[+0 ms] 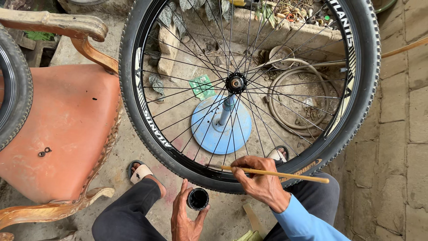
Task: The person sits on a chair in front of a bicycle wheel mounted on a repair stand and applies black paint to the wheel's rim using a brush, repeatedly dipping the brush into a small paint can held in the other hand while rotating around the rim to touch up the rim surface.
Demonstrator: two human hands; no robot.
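A black bicycle wheel point(147, 129) with a knobby tyre and thin spokes lies flat on a blue stand point(207, 129), its hub point(236, 83) in the middle. My right hand point(261, 178) grips a thin wooden paintbrush point(303, 176) near its front end, and the tip reaches the rim at the near side of the wheel. My left hand point(185, 218) holds a small round black pot point(198, 199) just below the tyre, its open mouth facing up. My knees in dark trousers frame both hands.
An orange padded chair point(62, 134) with carved wooden arms stands at the left, with a second tyre point(13, 93) leaning on it and small metal parts point(43, 152) on the seat. A coiled hose point(303, 98) and rubble lie beyond the wheel. Brick paving runs along the right.
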